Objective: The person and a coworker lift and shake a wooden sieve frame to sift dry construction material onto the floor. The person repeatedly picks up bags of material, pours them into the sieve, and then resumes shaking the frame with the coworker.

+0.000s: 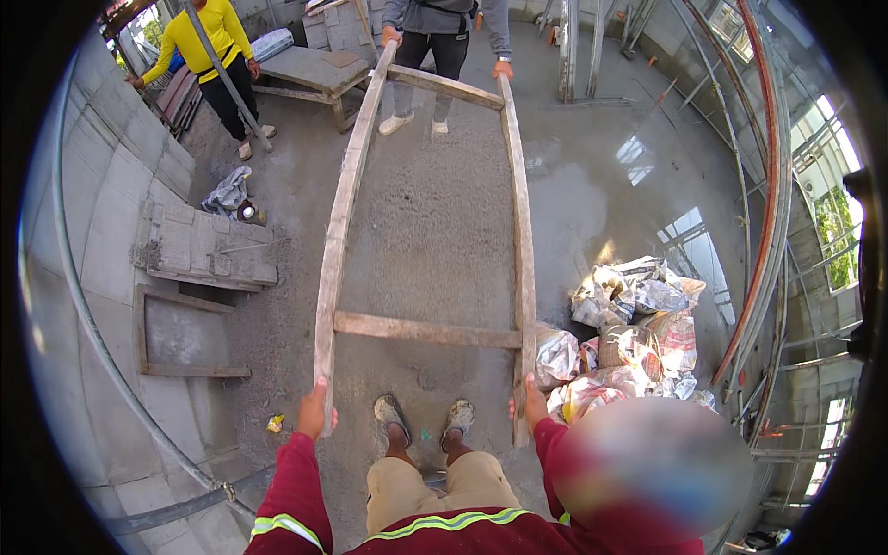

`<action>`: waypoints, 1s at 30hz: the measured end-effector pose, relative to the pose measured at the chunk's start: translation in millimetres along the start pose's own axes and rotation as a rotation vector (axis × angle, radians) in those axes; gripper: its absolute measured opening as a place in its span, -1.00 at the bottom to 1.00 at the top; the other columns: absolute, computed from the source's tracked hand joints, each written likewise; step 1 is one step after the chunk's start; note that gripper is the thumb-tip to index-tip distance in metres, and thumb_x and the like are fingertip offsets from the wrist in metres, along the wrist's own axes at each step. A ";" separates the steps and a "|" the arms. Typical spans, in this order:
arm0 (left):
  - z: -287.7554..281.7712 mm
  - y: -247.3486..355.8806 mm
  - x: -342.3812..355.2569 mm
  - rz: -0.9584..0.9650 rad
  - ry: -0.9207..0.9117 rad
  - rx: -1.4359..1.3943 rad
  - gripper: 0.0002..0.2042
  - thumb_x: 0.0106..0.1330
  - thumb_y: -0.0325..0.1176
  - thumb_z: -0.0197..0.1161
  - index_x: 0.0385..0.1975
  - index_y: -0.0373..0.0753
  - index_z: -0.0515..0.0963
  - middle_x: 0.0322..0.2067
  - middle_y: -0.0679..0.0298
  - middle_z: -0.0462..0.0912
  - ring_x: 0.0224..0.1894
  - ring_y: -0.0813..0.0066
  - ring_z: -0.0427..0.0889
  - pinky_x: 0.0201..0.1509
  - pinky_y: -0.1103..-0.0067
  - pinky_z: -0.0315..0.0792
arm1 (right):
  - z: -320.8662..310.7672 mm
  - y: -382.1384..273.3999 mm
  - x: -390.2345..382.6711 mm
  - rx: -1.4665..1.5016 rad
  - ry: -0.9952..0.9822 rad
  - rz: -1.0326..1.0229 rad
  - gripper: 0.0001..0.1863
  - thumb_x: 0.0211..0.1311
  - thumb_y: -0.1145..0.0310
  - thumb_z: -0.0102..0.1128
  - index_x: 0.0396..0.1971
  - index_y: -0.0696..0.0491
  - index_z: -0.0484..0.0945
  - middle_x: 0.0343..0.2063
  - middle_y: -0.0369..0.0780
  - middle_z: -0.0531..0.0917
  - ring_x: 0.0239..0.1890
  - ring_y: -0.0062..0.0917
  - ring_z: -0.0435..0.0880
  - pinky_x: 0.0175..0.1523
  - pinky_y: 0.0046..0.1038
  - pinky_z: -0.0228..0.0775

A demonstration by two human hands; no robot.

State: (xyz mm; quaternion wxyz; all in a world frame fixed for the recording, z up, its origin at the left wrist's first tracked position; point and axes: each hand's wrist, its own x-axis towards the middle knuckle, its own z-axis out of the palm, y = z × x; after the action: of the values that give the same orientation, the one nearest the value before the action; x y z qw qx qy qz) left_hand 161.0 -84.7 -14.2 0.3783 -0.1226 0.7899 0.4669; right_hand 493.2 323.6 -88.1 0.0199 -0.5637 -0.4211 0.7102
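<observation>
A long wooden frame of two rails and two cross pieces hangs level above the concrete floor. My left hand grips the near end of the left rail. My right hand grips the near end of the right rail. At the far end a person in grey holds both rails, one in each hand. My feet in dusty sandals stand between the rails below the near cross piece.
A heap of crumpled cement bags lies close to my right. Grey block wall with a wooden-framed opening runs along my left. A person in yellow stands far left by a wooden platform. Scaffold poles curve along the right.
</observation>
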 end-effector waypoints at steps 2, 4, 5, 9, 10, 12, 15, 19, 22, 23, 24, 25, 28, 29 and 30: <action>-8.0 -40.1 -29.2 -0.002 0.014 -0.007 -0.18 0.39 0.43 0.01 0.00 -0.41 0.58 -0.64 0.11 0.57 -0.70 0.34 0.58 -0.63 0.40 0.46 | -17.1 33.4 -20.4 -0.026 -0.025 0.050 -0.13 0.32 -0.55 -0.13 0.11 0.02 0.49 -0.49 -0.17 0.59 -0.57 -0.43 0.58 -0.43 -0.30 0.56; -4.7 -27.2 -25.7 -0.022 -0.014 -0.021 -0.18 0.38 0.43 0.01 0.00 -0.40 0.58 -0.65 0.12 0.56 -0.70 0.34 0.57 -0.63 0.40 0.46 | -15.8 23.2 -15.5 -0.023 -0.031 0.018 -0.13 0.33 -0.53 -0.10 0.06 0.06 0.50 -0.48 -0.16 0.61 -0.57 -0.43 0.59 -0.43 -0.31 0.55; -1.8 -14.5 -19.5 -0.035 -0.032 -0.025 -0.19 0.38 0.43 0.02 0.00 -0.40 0.58 -0.65 0.12 0.56 -0.70 0.34 0.56 -0.63 0.40 0.46 | -15.0 14.5 -11.1 -0.021 -0.030 0.006 -0.14 0.33 -0.53 -0.09 0.03 0.08 0.51 -0.48 -0.16 0.61 -0.57 -0.43 0.59 -0.43 -0.31 0.54; 26.0 104.5 63.6 -0.059 -0.052 0.028 -0.01 0.22 0.60 0.04 0.09 -0.42 0.51 -0.51 0.13 0.57 -0.58 0.37 0.59 -0.51 0.38 0.52 | 17.0 -102.5 60.8 -0.016 -0.038 0.070 -0.01 0.15 -0.65 -0.03 0.10 0.06 0.45 -0.48 -0.21 0.56 -0.55 -0.48 0.57 -0.43 -0.32 0.52; 28.9 139.3 77.3 -0.060 -0.074 0.060 0.01 0.20 0.61 0.04 0.11 -0.42 0.50 -0.51 0.14 0.57 -0.56 0.38 0.59 -0.49 0.37 0.53 | 22.6 -134.8 71.1 -0.028 -0.049 -0.031 0.00 0.17 -0.64 -0.04 0.16 0.06 0.43 -0.47 -0.21 0.55 -0.54 -0.48 0.56 -0.43 -0.33 0.52; 26.8 193.0 85.4 0.038 -0.073 0.044 0.00 0.20 0.61 0.04 0.09 -0.43 0.51 -0.52 0.15 0.56 -0.55 0.39 0.59 -0.49 0.39 0.53 | 41.7 -192.2 73.5 -0.019 -0.043 -0.075 0.02 0.19 -0.63 -0.05 0.19 0.09 0.42 -0.46 -0.21 0.54 -0.53 -0.48 0.56 -0.42 -0.34 0.52; 17.8 207.2 64.6 0.050 -0.042 0.059 -0.03 0.21 0.60 0.06 0.02 -0.43 0.54 -0.51 0.15 0.55 -0.57 0.41 0.58 -0.51 0.39 0.52 | 43.5 -191.9 67.6 -0.008 -0.052 -0.034 -0.01 0.21 -0.62 -0.06 0.14 0.08 0.44 -0.46 -0.23 0.54 -0.50 -0.49 0.57 -0.41 -0.35 0.52; -2.5 42.1 1.5 -0.022 0.022 -0.007 -0.14 0.31 0.49 0.08 -0.01 -0.40 0.56 -0.61 0.16 0.55 -0.68 0.38 0.56 -0.61 0.40 0.48 | 21.3 -37.8 7.4 0.012 -0.023 -0.004 -0.11 0.28 -0.57 -0.07 0.03 0.08 0.47 -0.46 -0.20 0.57 -0.54 -0.46 0.56 -0.42 -0.34 0.53; -8.1 -10.8 -34.6 -0.017 0.012 0.037 -0.15 0.34 0.46 0.04 0.05 -0.40 0.57 -0.63 0.11 0.56 -0.69 0.36 0.57 -0.62 0.42 0.46 | -12.6 33.4 -12.8 0.013 -0.042 0.106 -0.13 0.30 -0.58 -0.14 -0.03 0.04 0.50 -0.53 -0.22 0.58 -0.58 -0.47 0.56 -0.46 -0.34 0.52; -12.5 -16.2 -41.0 -0.031 0.019 0.026 -0.15 0.34 0.46 0.05 0.06 -0.40 0.56 -0.63 0.11 0.56 -0.69 0.36 0.57 -0.62 0.42 0.45 | -10.1 31.8 -11.3 0.006 -0.033 0.107 -0.13 0.29 -0.58 -0.14 -0.03 0.04 0.50 -0.54 -0.22 0.57 -0.59 -0.47 0.56 -0.46 -0.34 0.52; -15.4 -12.9 -43.7 -0.036 0.026 0.015 -0.15 0.34 0.46 0.05 0.07 -0.40 0.56 -0.62 0.11 0.56 -0.69 0.35 0.56 -0.62 0.43 0.45 | -3.4 25.4 -9.0 0.003 -0.025 0.101 -0.13 0.29 -0.58 -0.13 -0.02 0.05 0.49 -0.55 -0.22 0.57 -0.60 -0.47 0.56 -0.47 -0.33 0.52; -10.0 13.2 -36.4 -0.054 0.000 0.012 -0.12 0.33 0.48 0.05 0.10 -0.41 0.54 -0.61 0.13 0.55 -0.70 0.36 0.54 -0.62 0.43 0.45 | 1.0 17.9 -6.7 0.002 -0.012 0.093 -0.12 0.29 -0.58 -0.13 -0.01 0.05 0.49 -0.57 -0.22 0.57 -0.61 -0.47 0.56 -0.47 -0.33 0.52; 7.1 102.7 32.1 -0.015 -0.042 0.013 -0.04 0.27 0.55 0.05 0.13 -0.42 0.51 -0.56 0.15 0.53 -0.65 0.39 0.54 -0.59 0.43 0.46 | 38.7 -80.0 41.5 -0.001 -0.021 0.030 -0.04 0.22 -0.62 -0.09 0.09 0.06 0.45 -0.49 -0.22 0.57 -0.56 -0.48 0.57 -0.43 -0.32 0.54; 10.1 133.1 61.2 -0.029 -0.007 0.036 -0.01 0.23 0.59 0.05 0.12 -0.43 0.51 -0.54 0.14 0.54 -0.61 0.40 0.57 -0.55 0.41 0.49 | 51.1 -117.8 60.5 -0.029 -0.031 0.002 0.02 0.19 -0.64 -0.08 0.16 0.09 0.44 -0.45 -0.21 0.56 -0.53 -0.47 0.57 -0.41 -0.32 0.55; 6.8 162.7 83.9 -0.017 -0.041 0.049 0.02 0.20 0.61 0.06 0.13 -0.45 0.49 -0.51 0.14 0.55 -0.59 0.41 0.57 -0.53 0.39 0.50 | 62.4 -154.5 73.8 -0.077 -0.045 -0.015 0.03 0.19 -0.64 -0.08 0.19 0.09 0.41 -0.41 -0.21 0.56 -0.52 -0.50 0.56 -0.39 -0.33 0.55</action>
State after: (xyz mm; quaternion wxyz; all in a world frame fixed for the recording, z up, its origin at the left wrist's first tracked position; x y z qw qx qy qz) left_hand 18.0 21.2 29.0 0.4012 -0.1106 0.7921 0.4465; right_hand 346.4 424.3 -49.5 -0.0060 -0.5447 -0.4526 0.7060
